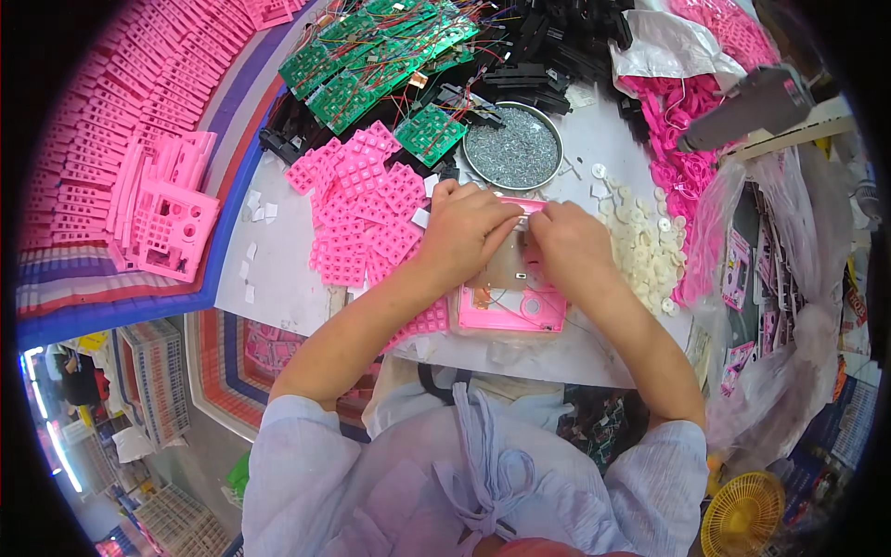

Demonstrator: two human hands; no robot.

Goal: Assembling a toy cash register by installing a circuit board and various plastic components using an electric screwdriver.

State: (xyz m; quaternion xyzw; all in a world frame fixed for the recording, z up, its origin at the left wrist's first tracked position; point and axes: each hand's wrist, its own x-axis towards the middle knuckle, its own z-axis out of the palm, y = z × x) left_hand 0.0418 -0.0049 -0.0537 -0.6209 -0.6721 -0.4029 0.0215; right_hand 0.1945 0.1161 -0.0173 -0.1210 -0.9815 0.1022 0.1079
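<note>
A pink plastic casing (510,309) lies open on the white table (278,278) in front of me, with a brownish board inside it. My left hand (461,229) presses on the casing's upper left part, fingers curled over it. My right hand (568,243) rests on the casing's upper right, fingertips pinched near a small whitish piece between both hands. What exactly the fingers pinch is too small to tell.
Pink keypad grids (367,209) are heaped left of my hands. A round metal dish of screws (513,147) sits behind them. Green circuit boards (371,56) with wires, black parts (557,42), white round discs (640,241) and stacked pink casings (162,213) surround the spot.
</note>
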